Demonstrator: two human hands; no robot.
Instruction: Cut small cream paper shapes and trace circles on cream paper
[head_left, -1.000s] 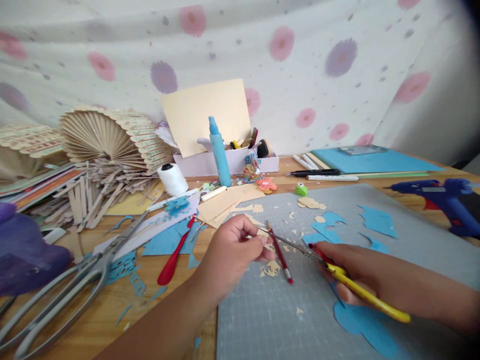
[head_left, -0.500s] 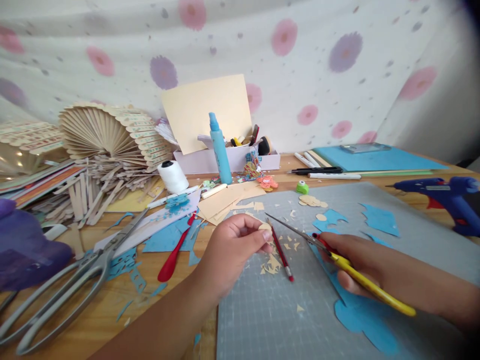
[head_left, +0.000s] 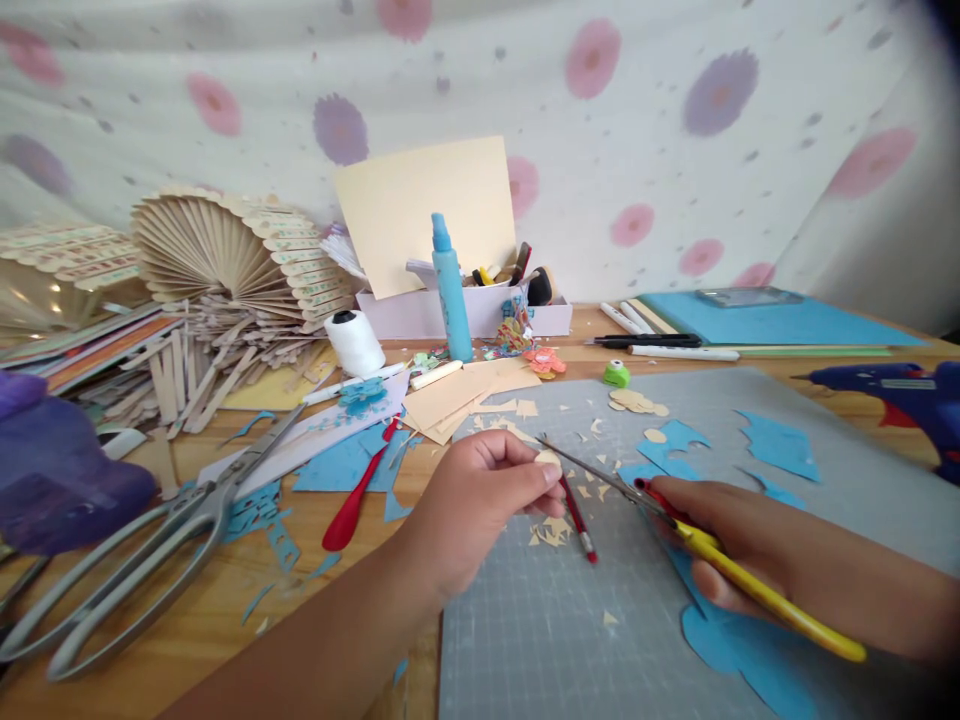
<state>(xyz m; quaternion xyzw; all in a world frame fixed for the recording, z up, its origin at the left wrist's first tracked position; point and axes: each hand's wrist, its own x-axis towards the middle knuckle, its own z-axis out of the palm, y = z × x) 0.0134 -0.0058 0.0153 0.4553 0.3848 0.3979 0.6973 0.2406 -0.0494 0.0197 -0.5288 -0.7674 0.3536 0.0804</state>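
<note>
My left hand pinches a small cream paper circle between thumb and fingers, above the grey cutting mat. My right hand is closed around scissors with yellow and red handles. Their blades point up and left, with the tips close beside the paper circle. Just under my left fingertips lies a dark red pencil on the mat. Cream paper scraps are scattered around it. Blue paper pieces lie below my right hand. Several cream circles rest farther back.
Large grey-handled scissors lie at left by a purple container. Behind stand a thread spool, a blue bottle and a white box. A blue glue gun lies at right; a green punch sits on the mat's back edge.
The whole view has shifted slightly, so the things on the table appear a little farther right. Both hands keep their holds, and the scissor tips stay near the paper circle.
</note>
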